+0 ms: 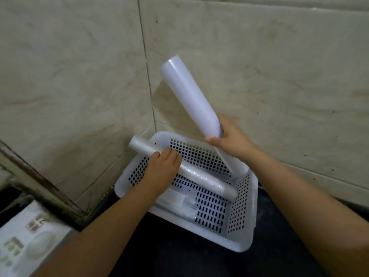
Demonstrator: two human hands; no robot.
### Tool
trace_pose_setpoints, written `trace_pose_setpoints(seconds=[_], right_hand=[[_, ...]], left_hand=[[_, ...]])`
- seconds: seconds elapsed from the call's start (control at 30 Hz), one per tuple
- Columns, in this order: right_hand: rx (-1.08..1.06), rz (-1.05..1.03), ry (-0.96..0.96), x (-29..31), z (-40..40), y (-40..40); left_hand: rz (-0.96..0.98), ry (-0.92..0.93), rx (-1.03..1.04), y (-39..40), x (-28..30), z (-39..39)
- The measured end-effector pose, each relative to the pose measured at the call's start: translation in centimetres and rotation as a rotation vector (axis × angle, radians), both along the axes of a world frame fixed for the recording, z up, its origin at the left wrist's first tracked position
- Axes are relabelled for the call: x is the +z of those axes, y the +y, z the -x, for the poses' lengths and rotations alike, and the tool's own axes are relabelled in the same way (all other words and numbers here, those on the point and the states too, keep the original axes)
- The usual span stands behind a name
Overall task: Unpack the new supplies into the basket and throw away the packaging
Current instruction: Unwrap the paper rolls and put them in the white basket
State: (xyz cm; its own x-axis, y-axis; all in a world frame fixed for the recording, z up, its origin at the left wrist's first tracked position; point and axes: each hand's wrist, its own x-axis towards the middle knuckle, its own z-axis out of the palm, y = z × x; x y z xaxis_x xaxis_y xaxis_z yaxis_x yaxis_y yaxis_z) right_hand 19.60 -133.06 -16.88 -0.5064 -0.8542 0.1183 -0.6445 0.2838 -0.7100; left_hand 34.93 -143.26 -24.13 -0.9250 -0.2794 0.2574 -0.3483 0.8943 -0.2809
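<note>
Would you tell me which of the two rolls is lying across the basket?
The thinner roll under the left hand; the thicker roll tilts up in the right hand.

Two hands: the left hand (162, 168) and the right hand (231, 140). Two white rolls, a thin roll (201, 179) lying across the basket and a thick roll (189, 95) raised over its far right corner. One white basket (242, 239). One flat packet (175, 198) inside it. One printed box (28, 234) at near left.
</note>
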Motion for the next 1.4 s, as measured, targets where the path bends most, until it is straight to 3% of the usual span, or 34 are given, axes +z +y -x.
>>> trace_pose_setpoints(seconds=[0.2, 0.53, 1.0, 1.17, 1.27, 1.4], right_hand=[[0.008, -0.161, 0.085, -5.1, -1.6, -2.9], [0.041, -0.345, 0.265, -8.1, -1.1, -3.4], [0.196, -0.378, 0.338, -9.2, -0.3, 0.3], [0.099, -0.501, 0.585, -8.8, 0.6, 3.2], [0.057, -0.608, 0.482, -9.0, 0.9, 4.4], [0.009, -0.583, 0.474, -9.4, 1.3, 4.2]], left_hand=[[0.013, 0.052, -0.037, -0.4, -1.1, -0.3], [-0.052, 0.179, -0.112, -0.3, -1.7, -0.3], [-0.003, 0.143, -0.073, 0.1, -1.8, 0.0], [0.009, 0.121, -0.036, 0.1, -1.6, 0.2], [-0.027, 0.095, -0.018, 0.3, -1.2, 0.2], [-0.069, 0.108, 0.044, 0.5, -1.4, -0.2]])
